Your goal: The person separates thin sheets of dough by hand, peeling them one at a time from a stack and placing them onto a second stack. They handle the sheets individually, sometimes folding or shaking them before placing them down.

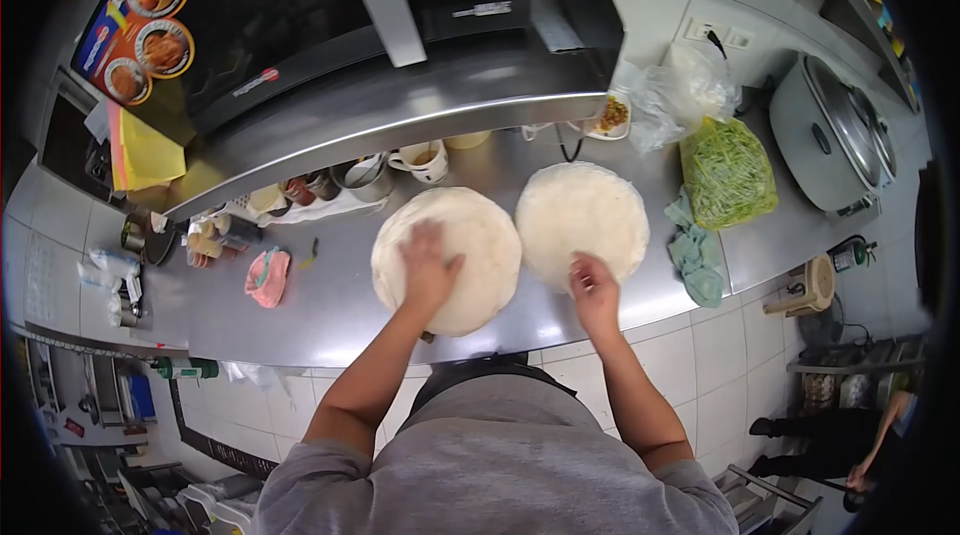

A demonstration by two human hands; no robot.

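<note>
Two round, pale flatbread stacks lie side by side on a steel counter (330,310). My left hand (428,265) rests flat, fingers spread, on top of the left stack (478,235). My right hand (592,285) pinches the near edge of the right stack (582,215) with its fingertips. Both forearms reach in from the bottom of the view.
A bag of green vegetables (728,173) and a green cloth (697,253) lie right of the stacks. A pink cloth (267,275) lies at left. Cups and containers (365,178) line the back under a steel shelf. A rice cooker (830,130) sits far right. Another person (850,435) crouches at lower right.
</note>
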